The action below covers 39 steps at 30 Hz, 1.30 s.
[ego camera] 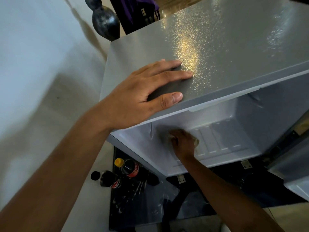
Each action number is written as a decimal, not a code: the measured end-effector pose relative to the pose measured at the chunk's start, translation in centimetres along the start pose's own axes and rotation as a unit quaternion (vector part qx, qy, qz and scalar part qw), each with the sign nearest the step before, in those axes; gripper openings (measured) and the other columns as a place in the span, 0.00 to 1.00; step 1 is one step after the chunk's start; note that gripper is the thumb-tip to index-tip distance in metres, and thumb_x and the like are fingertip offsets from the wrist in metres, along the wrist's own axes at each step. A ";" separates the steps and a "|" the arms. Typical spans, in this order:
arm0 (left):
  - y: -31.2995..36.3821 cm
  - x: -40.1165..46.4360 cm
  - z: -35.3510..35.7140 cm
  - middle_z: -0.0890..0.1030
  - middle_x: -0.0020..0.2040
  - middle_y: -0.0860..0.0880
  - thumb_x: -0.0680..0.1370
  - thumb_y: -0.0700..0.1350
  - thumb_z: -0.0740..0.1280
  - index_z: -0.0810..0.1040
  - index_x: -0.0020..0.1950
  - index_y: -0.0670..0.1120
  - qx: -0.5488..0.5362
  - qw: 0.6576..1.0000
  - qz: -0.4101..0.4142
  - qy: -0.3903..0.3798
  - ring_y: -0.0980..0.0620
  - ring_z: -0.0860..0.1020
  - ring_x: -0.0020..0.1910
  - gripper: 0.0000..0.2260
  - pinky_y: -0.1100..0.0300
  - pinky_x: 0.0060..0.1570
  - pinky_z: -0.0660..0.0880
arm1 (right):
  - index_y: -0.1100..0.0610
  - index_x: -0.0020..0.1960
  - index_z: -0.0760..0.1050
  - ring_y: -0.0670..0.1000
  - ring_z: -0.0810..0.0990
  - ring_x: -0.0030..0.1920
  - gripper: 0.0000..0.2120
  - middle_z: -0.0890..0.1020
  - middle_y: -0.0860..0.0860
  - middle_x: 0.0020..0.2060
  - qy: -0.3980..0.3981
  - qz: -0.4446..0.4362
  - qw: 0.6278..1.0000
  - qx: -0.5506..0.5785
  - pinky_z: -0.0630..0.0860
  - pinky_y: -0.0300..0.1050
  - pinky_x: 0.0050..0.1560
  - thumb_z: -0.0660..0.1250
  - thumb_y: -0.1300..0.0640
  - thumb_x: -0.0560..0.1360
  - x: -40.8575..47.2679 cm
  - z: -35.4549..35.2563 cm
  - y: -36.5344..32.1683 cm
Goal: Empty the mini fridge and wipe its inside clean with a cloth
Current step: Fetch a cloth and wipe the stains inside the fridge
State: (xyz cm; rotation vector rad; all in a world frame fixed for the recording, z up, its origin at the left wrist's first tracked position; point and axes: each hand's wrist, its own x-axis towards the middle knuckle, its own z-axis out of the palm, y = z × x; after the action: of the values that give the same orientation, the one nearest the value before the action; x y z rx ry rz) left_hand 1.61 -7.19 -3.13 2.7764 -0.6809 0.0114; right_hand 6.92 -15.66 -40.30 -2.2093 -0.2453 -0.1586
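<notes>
I look down on the grey mini fridge (225,44) with its door open at the right. My left hand (143,91) lies flat on the fridge's top near the front edge, fingers spread, holding nothing. My right hand (183,142) reaches inside the white interior (242,124) and presses a pale cloth (196,141) against the back wall; the cloth is blurred and mostly hidden under the fingers. No items show inside the fridge. Two dark cola bottles, one with a yellow cap (129,168) and one with a black cap (108,180), lie on the floor below the fridge.
A dark round vase (105,20) stands behind the fridge by the pale wall at the left. The open door's edge (294,178) juts out at the lower right. A dark glossy surface (142,201) lies under the fridge.
</notes>
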 end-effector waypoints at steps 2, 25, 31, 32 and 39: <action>0.1 0.0 0.0 0.64 0.81 0.55 0.83 0.56 0.60 0.68 0.77 0.57 -0.003 1.000 0.000 0.002 0.54 0.60 0.81 0.22 0.44 0.78 0.60 | 0.53 0.61 0.82 0.65 0.72 0.69 0.17 0.77 0.60 0.67 -0.087 -0.009 0.990 -0.108 0.66 0.58 0.70 0.70 0.59 0.72 -0.6 1.2 0.8; 0.0 -0.2 0.0 0.63 0.81 0.56 0.83 0.57 0.60 0.68 0.77 0.59 -0.004 1.000 0.005 0.003 0.56 0.59 0.81 0.22 0.45 0.78 0.59 | 0.55 0.56 0.83 0.56 0.82 0.58 0.19 0.84 0.53 0.58 0.068 -0.005 0.998 -0.018 0.75 0.55 0.62 0.64 0.72 0.72 -0.1 -5.9 4.4; 0.0 0.0 -0.1 0.64 0.80 0.56 0.83 0.57 0.60 0.68 0.77 0.58 -0.009 1.000 0.003 0.002 0.56 0.60 0.80 0.22 0.45 0.78 0.60 | 0.53 0.56 0.83 0.61 0.80 0.60 0.17 0.81 0.57 0.62 -0.032 0.036 0.997 -0.067 0.68 0.52 0.59 0.69 0.67 0.70 0.3 -3.6 4.8; 0.0 -0.1 0.0 0.64 0.80 0.56 0.83 0.56 0.60 0.68 0.77 0.58 -0.009 1.000 0.003 0.002 0.56 0.60 0.80 0.22 0.45 0.78 0.60 | 0.53 0.56 0.83 0.60 0.78 0.63 0.18 0.80 0.56 0.64 -0.055 0.026 0.995 -0.078 0.66 0.50 0.59 0.68 0.66 0.69 -0.3 -2.9 4.5; 0.1 -0.1 0.0 0.63 0.81 0.55 0.83 0.56 0.60 0.68 0.77 0.57 -0.008 1.000 -0.003 -0.001 0.54 0.59 0.81 0.22 0.43 0.78 0.60 | 0.52 0.60 0.81 0.56 0.71 0.73 0.19 0.78 0.50 0.68 -0.109 -0.063 0.989 -0.082 0.61 0.53 0.67 0.66 0.64 0.72 -3.2 1.1 1.4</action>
State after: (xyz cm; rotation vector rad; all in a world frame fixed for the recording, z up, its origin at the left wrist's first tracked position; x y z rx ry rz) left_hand 1.45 -7.21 -3.12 2.7633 -0.6695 0.0015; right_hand 4.12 -16.00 -42.67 -2.3761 -0.5108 -0.0050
